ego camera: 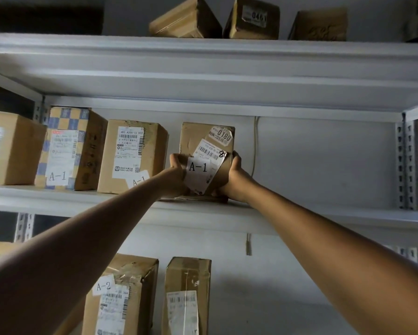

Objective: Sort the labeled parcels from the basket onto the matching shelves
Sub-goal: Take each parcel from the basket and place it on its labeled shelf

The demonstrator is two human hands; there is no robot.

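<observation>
A brown cardboard parcel [198, 139] with a white "A-1" label stands upright on the middle white shelf [324, 215]. My left hand [177, 174] grips its lower left side, fingers curled over the edge. On the lower right corner, my right hand [235, 176] holds it, thumb up along the side. To its left on the same shelf stand a parcel [133, 155] with an "A-1" label, a blue-checked "A-1" parcel [70, 148] and another box [12, 147]. The basket is out of view.
The top shelf [203, 52] carries three brown boxes [251, 18]. Below, the lower level holds an "A-2" parcel [120, 296] and another box [187, 296]. Right of the held parcel the middle shelf is bare up to a perforated upright [405, 165]. A cable [255, 146] hangs on the back wall.
</observation>
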